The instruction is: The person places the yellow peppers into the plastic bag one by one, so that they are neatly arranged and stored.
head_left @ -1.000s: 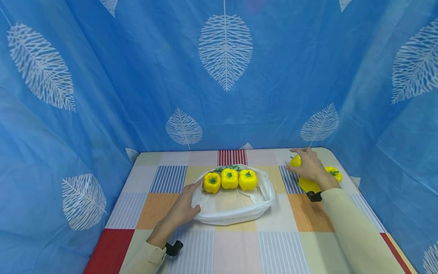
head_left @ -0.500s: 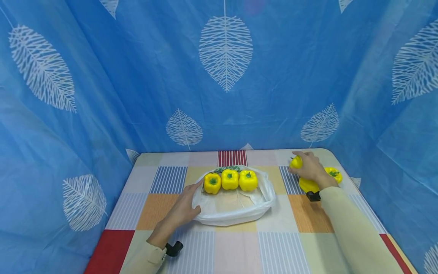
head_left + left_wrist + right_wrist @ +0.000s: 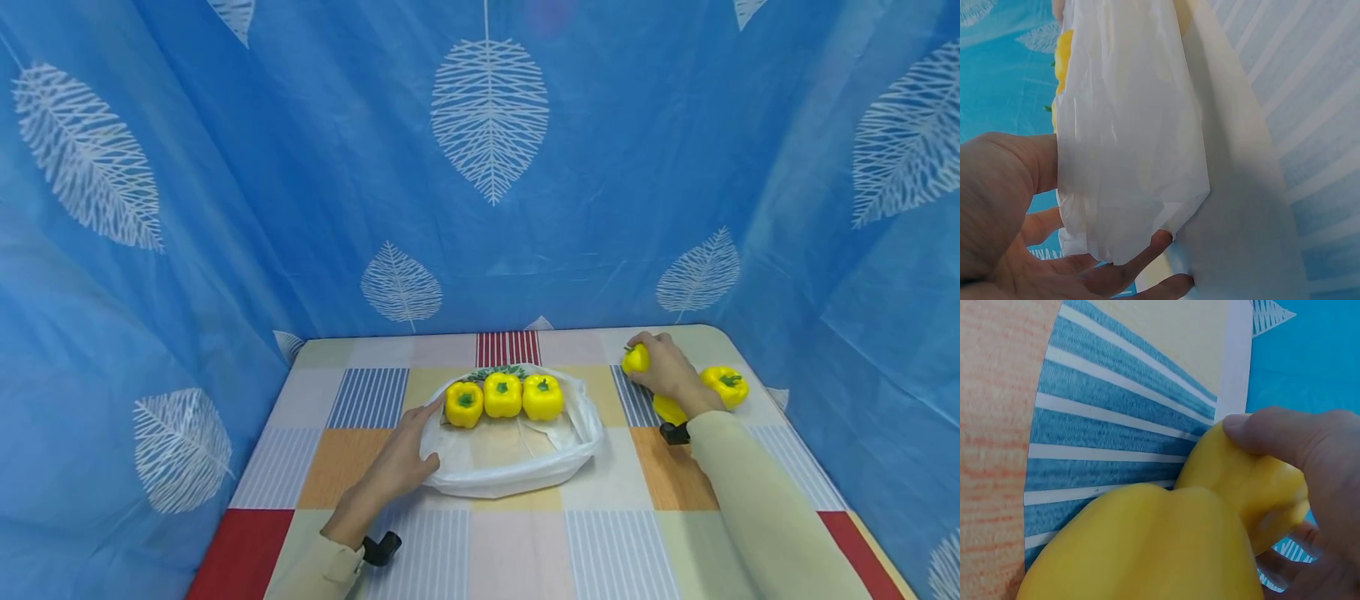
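My right hand (image 3: 666, 371) grips a yellow bell pepper (image 3: 635, 358) at the far right, thumb on one side and fingers on the other. In the right wrist view, another bell pepper (image 3: 1141, 550) lies close in front of the held one (image 3: 1229, 469). One more bell pepper (image 3: 725, 385) sits beyond my right wrist. My left hand (image 3: 401, 454) is spread along the left end of a white plastic bag (image 3: 510, 479), touching it with thumb and fingers. Inside the bag, three bell peppers (image 3: 502, 394) stand in a row along its far side, stems showing.
A patchwork-patterned cloth (image 3: 517, 550) covers the table. Behind it and at both sides hangs a blue curtain (image 3: 600, 167) with white leaf prints. The bag's mouth faces up, with its rim rolled outward.
My right hand has closed in on the bell pepper and shifted slightly left with it, uncovering more of the bell pepper at the right. My left hand stays at the bag.
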Action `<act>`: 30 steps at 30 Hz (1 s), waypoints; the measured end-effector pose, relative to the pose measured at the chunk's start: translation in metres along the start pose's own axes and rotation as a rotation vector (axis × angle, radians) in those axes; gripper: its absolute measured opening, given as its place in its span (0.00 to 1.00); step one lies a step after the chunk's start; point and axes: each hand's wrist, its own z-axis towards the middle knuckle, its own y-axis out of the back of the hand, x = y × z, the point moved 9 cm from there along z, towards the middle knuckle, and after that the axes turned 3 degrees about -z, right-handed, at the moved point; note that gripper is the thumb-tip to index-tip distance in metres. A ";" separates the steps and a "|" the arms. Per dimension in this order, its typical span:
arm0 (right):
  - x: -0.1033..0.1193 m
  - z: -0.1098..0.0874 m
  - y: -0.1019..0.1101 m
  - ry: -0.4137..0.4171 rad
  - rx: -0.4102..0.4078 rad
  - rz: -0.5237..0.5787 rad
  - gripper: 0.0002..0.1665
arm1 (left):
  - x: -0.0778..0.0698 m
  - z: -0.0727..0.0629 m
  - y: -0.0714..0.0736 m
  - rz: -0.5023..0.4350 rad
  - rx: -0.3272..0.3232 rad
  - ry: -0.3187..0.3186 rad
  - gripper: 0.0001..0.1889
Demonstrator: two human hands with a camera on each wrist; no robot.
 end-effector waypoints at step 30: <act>0.048 -0.038 0.031 0.150 -0.187 0.086 0.37 | -0.001 -0.002 0.001 -0.018 0.004 -0.033 0.51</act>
